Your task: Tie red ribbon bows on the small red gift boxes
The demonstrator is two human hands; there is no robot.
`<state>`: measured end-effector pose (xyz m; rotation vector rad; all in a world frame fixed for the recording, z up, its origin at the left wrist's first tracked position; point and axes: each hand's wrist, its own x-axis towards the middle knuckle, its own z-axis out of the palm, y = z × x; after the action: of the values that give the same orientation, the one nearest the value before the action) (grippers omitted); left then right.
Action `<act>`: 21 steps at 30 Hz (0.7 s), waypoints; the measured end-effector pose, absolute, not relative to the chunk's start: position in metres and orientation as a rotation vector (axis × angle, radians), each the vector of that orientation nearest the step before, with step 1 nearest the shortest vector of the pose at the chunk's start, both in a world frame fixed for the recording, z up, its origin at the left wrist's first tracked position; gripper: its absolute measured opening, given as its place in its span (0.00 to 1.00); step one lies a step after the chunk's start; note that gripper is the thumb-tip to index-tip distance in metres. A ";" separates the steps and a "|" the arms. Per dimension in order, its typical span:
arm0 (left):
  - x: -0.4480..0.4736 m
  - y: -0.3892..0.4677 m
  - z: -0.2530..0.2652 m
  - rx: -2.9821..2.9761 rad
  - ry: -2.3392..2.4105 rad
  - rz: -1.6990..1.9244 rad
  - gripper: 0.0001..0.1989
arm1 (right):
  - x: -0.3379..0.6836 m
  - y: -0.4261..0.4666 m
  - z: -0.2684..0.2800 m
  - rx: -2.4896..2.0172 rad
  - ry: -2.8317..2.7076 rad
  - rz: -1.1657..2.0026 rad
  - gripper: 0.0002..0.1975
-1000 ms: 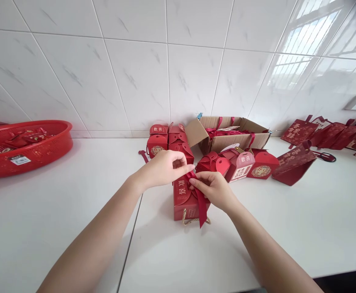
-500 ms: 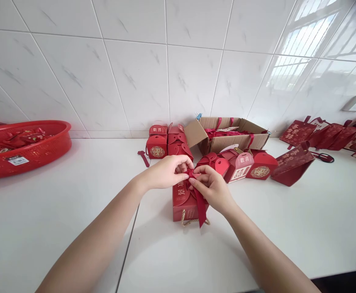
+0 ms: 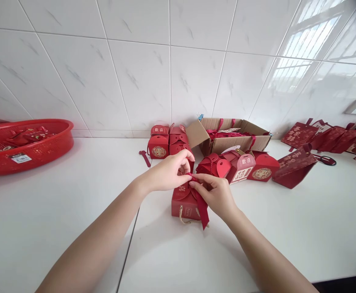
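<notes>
A red gift box (image 3: pixel 184 204) with curved top flaps and a twisted rope handle (image 3: pixel 185 220) stands on the white table in front of me. Over its top runs a dark red ribbon (image 3: pixel 202 209), one end hanging down the front right. My left hand (image 3: pixel 175 171) pinches the ribbon above the box between thumb and finger, the other fingers curled. From the right, my right hand (image 3: pixel 215 191) pinches the same ribbon close to the left fingertips. The spot where the ribbon crosses is mostly hidden by my fingers.
Behind stand several red gift boxes (image 3: pixel 261 167) and an open cardboard box (image 3: pixel 240 142) of red ribbons. A red plastic basket (image 3: pixel 44 142) is at left. Scissors (image 3: pixel 326 159) and red bags (image 3: pixel 300 134) lie at right. A small dark red strip (image 3: pixel 145 158) lies left of the boxes.
My right fingers have drawn in closer to the left fingertips, still on the ribbon. The hanging ribbon end has shifted slightly right. The view has moved a little.
</notes>
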<state>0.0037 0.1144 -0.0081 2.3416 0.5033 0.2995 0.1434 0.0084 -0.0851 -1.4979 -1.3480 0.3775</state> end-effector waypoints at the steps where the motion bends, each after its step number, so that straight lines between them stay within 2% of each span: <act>1: 0.003 0.114 -0.008 2.344 0.486 0.299 0.13 | 0.144 0.009 -0.085 -1.478 -1.360 0.346 0.10; 13: 0.005 0.116 -0.012 2.367 0.420 0.236 0.14 | 0.146 0.009 -0.089 -1.450 -1.463 0.170 0.06; 21: 0.011 0.115 -0.018 2.423 0.380 0.313 0.19 | 0.145 0.008 -0.089 -1.449 -1.348 0.267 0.08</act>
<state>0.0108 0.1153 -0.0184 2.4230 0.3801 0.3134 0.1447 0.0078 -0.0887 -1.4494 -1.3480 0.2667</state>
